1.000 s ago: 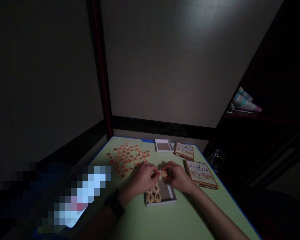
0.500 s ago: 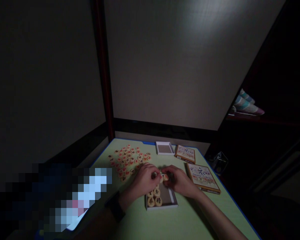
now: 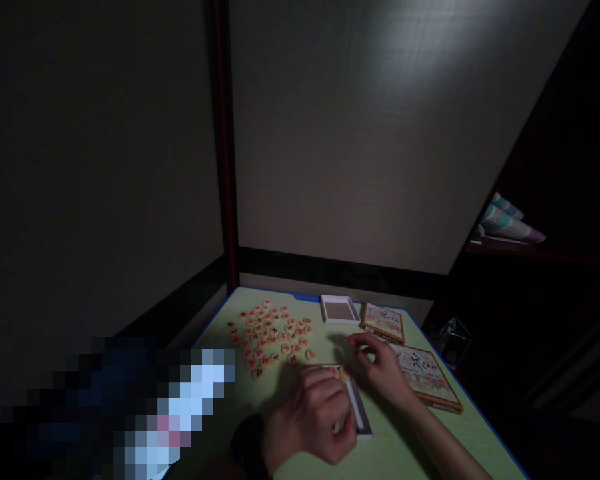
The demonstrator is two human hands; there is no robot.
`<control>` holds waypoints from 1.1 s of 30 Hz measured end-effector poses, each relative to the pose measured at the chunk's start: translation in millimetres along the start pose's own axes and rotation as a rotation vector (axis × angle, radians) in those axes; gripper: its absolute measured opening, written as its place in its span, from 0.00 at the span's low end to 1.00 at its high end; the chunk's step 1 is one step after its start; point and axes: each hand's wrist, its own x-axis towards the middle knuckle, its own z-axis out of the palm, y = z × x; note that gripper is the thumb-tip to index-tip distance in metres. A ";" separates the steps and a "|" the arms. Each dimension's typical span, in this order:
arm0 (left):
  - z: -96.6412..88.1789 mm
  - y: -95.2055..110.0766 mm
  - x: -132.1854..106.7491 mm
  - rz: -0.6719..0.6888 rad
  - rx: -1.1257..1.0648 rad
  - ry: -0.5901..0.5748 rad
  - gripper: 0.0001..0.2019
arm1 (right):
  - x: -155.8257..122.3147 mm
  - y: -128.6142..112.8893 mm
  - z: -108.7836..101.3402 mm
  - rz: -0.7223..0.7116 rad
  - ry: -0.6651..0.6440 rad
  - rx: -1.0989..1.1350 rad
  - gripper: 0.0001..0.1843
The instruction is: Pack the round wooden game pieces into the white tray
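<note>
My left hand, with a dark band on its wrist, is over a shallow white box and covers much of it. Its fingers are curled; what they hold, if anything, is hidden. A few Chinese chess pieces show at the box's far end, past my knuckles. To the right of the box, my right hand hovers with thumb and fingers loosely bent and apart, nothing visible between them. Many round wooden Chinese chess pieces with red and black characters lie scattered on the table's left side.
The green table has a blue edge. Toward the back stand a white tray-like box part and a printed box lid. A second printed lid lies at the right, beside my right forearm. A wall panel rises behind.
My left hand has come nearer over the near part of the box, hiding the pieces there. My right hand has drawn off the box to the right. The view has shifted slightly.
</note>
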 end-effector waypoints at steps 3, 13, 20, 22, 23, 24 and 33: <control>4.5 0.3 -3.4 0.000 -0.011 0.001 0.03 | 25.1 -8.1 11.1 -0.020 -0.041 -0.054 0.12; 20.7 -22.9 -18.5 -0.128 0.012 -0.182 0.02 | 161.4 -45.6 100.3 -0.123 -0.575 -0.439 0.18; 45.9 -34.8 -38.6 -0.136 0.068 -0.197 0.03 | 188.5 -52.0 131.8 -0.137 -0.762 -0.577 0.14; 50.3 -40.9 -40.1 -0.050 0.039 -0.223 0.05 | 189.8 -54.4 137.5 -0.122 -0.800 -0.607 0.11; 51.7 -42.9 -39.7 -0.027 0.035 -0.224 0.05 | 190.2 -55.3 139.9 -0.113 -0.816 -0.620 0.09; 52.6 -44.1 -38.8 -0.016 0.037 -0.226 0.06 | 190.7 -56.0 142.0 -0.104 -0.832 -0.631 0.09; 55.4 -36.8 -39.3 -0.056 0.064 -0.208 0.06 | 192.7 -46.4 126.1 -0.071 -0.801 -0.659 0.13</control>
